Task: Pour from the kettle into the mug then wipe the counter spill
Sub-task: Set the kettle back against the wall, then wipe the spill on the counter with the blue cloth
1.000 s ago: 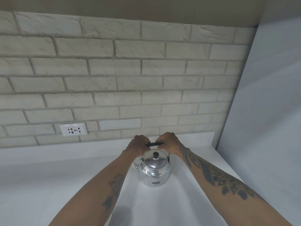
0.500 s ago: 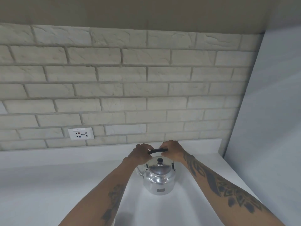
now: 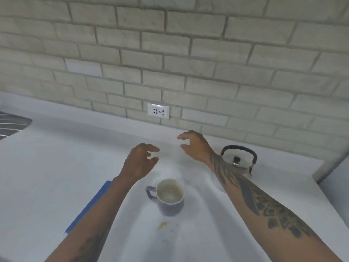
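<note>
A pale purple mug (image 3: 168, 197) stands on the white counter (image 3: 47, 176), handle to the left, with pale liquid inside. A small yellowish spill (image 3: 162, 225) lies just in front of it. The shiny metal kettle (image 3: 240, 163) with a black handle sits at the back right, partly hidden by my right forearm. My left hand (image 3: 140, 161) and my right hand (image 3: 194, 145) hover above the counter behind the mug, fingers apart and curled, holding nothing. A blue cloth (image 3: 90, 203) lies left of the mug, mostly under my left forearm.
A brick wall with a white socket (image 3: 158, 110) runs along the back. A dark ribbed sink or drainer (image 3: 11, 124) shows at the far left edge. A white panel (image 3: 334, 178) closes off the counter on the right.
Both hands have let go of the kettle handle and moved left. The view has swung left and down, bringing the mug, spill and cloth into sight.
</note>
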Demonstrator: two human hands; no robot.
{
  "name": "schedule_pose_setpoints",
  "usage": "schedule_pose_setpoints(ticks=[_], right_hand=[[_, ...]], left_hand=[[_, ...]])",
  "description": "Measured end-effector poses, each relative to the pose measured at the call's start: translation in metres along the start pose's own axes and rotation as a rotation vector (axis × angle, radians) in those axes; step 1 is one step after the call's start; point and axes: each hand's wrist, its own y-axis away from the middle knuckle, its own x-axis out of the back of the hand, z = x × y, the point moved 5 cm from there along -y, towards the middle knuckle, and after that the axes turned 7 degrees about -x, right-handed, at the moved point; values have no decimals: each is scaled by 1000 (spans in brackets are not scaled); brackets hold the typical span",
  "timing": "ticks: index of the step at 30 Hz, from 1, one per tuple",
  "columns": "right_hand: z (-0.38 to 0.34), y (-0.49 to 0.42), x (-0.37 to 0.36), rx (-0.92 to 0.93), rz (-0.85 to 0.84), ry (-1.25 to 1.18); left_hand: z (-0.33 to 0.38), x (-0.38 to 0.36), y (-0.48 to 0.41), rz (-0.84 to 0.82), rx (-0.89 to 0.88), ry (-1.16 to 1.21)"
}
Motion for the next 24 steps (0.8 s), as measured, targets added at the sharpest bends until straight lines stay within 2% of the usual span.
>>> schedule_pose_setpoints(ticks=[4,7,12,15,18,24], right_hand=[[-79,2,-69,147,-146,9],[-127,6,-113,193,-235,21],[-162,17,-188,101,-424,104],[-158,29,-228,45,-511,206],[-144,42,-252,-38,-513,305],[-139,53,-269,-114,-360,368]], left_hand=[[-78,39,63,111,253,-47],[-125,57,103,140,400,-107],[-168,65,144,62,577,-244],[-177,61,155,-34,602,-288],[-182,55,163,-118,581,-328],[-190,55,166,-126,551,-317]])
